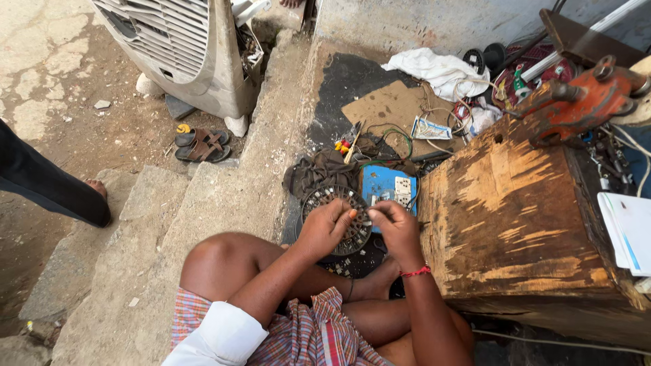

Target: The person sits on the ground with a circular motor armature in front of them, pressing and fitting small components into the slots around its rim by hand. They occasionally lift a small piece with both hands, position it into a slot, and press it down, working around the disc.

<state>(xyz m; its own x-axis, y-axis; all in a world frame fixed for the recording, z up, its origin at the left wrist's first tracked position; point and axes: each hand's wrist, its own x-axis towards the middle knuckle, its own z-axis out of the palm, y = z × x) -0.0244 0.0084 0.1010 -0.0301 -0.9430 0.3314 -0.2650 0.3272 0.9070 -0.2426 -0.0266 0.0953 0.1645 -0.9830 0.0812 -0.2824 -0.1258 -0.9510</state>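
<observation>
Rough concrete steps (203, 203) beside a dirt yard form the workplace, and the person is seated cross-legged on them. A round, dark, slotted metal core (337, 218), apparently a fan motor stator with copper-coloured windings in its slots, is held in front of the knees, just above a dark patch of floor. It is judged to be stiff and fairly heavy for its size, with a hard laminated rim that gives a sure grip; the fine windings and any loose wire ends are judged fragile and are best left untouched, so hold is best taken at the outer rim. The left hand (325, 227) is curled over the near left edge of the core, its fingers closed on the rim. The right hand (395, 224) is set at the right edge, thumb and forefinger pinched together, seemingly on a thin wire or slot piece; what is pinched cannot be made out.

Just behind the core a blue board with white switches (388, 184) is laid, with a dark crumpled cloth (319, 173) to its left. A worn wooden block (515, 210) carrying an orange vise (583, 98) stands to the right. Farther off, brown sandals (201, 144) and a white air cooler (183, 47) are seen, and another person's dark trouser leg (47, 186) is at the left edge.
</observation>
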